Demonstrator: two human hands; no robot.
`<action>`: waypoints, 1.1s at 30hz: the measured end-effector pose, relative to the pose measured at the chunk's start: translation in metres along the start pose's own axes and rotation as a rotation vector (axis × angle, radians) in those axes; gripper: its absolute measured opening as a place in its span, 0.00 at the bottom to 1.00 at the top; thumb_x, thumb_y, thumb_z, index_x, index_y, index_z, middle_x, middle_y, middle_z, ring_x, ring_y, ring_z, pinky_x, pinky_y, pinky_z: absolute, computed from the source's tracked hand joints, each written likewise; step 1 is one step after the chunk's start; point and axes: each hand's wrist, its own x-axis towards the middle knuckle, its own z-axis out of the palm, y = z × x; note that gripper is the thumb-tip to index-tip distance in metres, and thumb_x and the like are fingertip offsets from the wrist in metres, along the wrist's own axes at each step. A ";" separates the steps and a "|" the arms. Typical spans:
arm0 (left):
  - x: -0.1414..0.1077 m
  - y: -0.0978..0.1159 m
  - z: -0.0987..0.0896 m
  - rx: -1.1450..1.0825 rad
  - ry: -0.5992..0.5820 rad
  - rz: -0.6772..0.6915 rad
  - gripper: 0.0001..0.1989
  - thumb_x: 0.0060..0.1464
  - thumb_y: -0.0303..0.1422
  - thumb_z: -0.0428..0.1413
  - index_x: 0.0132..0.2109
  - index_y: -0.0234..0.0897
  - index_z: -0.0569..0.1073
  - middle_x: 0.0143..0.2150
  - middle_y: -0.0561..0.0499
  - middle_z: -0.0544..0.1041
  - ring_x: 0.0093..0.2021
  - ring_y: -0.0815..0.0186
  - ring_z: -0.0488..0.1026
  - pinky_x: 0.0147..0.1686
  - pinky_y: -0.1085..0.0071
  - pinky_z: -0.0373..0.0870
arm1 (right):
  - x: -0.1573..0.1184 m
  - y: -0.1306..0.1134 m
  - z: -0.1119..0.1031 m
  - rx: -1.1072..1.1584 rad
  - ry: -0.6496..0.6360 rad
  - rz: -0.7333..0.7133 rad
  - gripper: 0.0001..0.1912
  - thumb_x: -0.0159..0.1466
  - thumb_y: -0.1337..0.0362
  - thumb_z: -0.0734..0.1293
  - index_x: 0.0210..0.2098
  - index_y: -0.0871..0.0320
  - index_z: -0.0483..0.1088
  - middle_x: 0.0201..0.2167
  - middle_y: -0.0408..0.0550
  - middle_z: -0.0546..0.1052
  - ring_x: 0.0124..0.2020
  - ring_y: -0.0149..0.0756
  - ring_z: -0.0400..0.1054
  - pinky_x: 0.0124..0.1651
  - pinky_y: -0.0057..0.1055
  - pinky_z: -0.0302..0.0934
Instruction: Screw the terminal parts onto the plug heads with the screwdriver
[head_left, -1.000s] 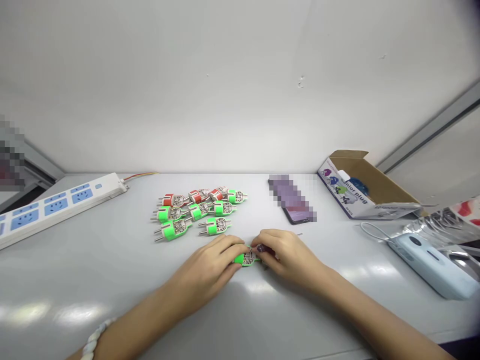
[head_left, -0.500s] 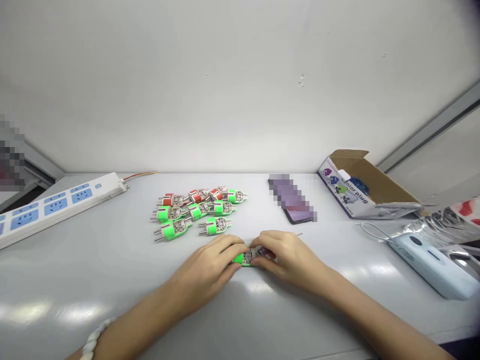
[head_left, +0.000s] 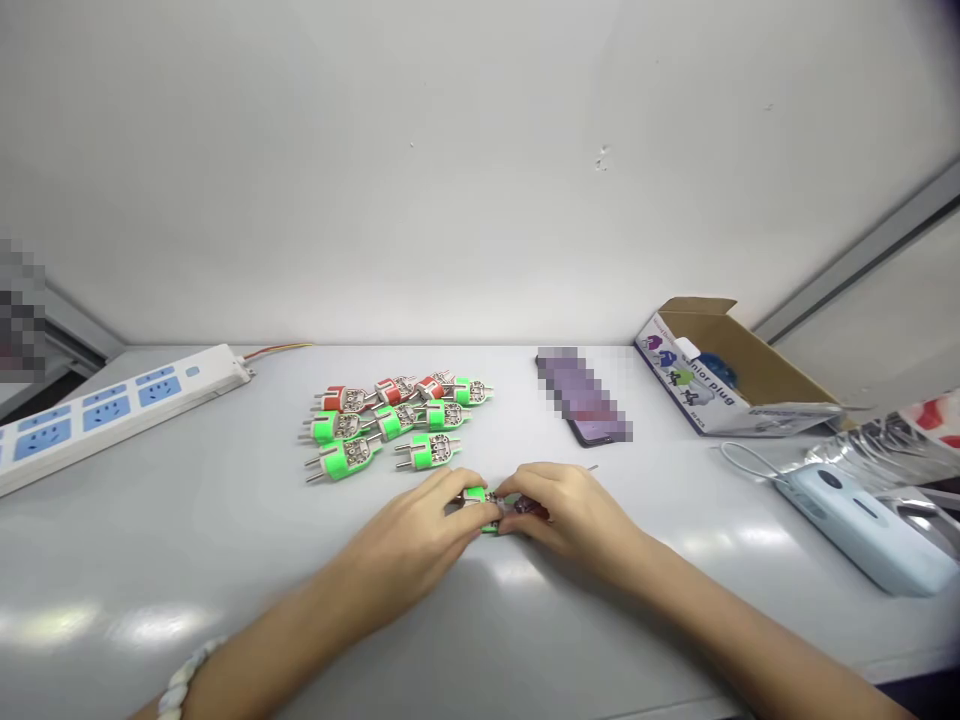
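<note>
Plug [head_left: 474, 494] with a green band, held just below the centre of the frame between two bare hands. At its left end, a narrow grip by left hand [head_left: 424, 525], thumb and fingers closed around it; on the wrist, at lower left, a pale bracelet [head_left: 184, 680]. At its right end, fingertips of right hand [head_left: 574, 505] drawn close together, curled around a dark object [head_left: 534, 508], mostly covered, perhaps a tool handle. Up and left of the hands, a loose cluster on a grey table [head_left: 225, 530]: three red plugs [head_left: 334, 397] and six green plugs [head_left: 335, 462], insides exposed. Along the left edge, a white power strip [head_left: 127, 405] with blue sockets, coloured wires [head_left: 277, 350] trailing from its end. Right of centre, a phone [head_left: 598, 430], partly pixelated. Farther right, an open cardboard box [head_left: 694, 390] printed with plug pictures, a blue item [head_left: 720, 370] inside. At lower right, a pale blue device [head_left: 862, 525] with a looped cord [head_left: 746, 449], near clear plastic bags [head_left: 862, 452].
</note>
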 end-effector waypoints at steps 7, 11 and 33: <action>-0.002 -0.001 0.000 0.017 -0.038 -0.007 0.18 0.69 0.23 0.44 0.54 0.41 0.75 0.51 0.44 0.74 0.45 0.60 0.74 0.40 0.68 0.75 | 0.002 -0.002 -0.004 0.032 -0.029 0.011 0.06 0.67 0.70 0.69 0.42 0.57 0.77 0.34 0.48 0.82 0.31 0.37 0.75 0.34 0.29 0.62; -0.001 -0.001 0.000 0.019 -0.023 0.007 0.17 0.68 0.23 0.44 0.54 0.39 0.75 0.49 0.44 0.74 0.44 0.60 0.74 0.40 0.68 0.75 | 0.001 0.000 -0.002 0.046 -0.014 0.001 0.08 0.67 0.71 0.67 0.42 0.56 0.77 0.35 0.47 0.82 0.32 0.36 0.75 0.35 0.29 0.62; 0.002 0.001 -0.001 0.023 -0.016 0.006 0.17 0.67 0.22 0.45 0.53 0.39 0.74 0.47 0.45 0.74 0.42 0.60 0.74 0.39 0.68 0.75 | -0.001 -0.002 -0.002 -0.036 -0.049 0.015 0.06 0.68 0.70 0.67 0.40 0.57 0.76 0.33 0.48 0.81 0.31 0.37 0.73 0.33 0.30 0.60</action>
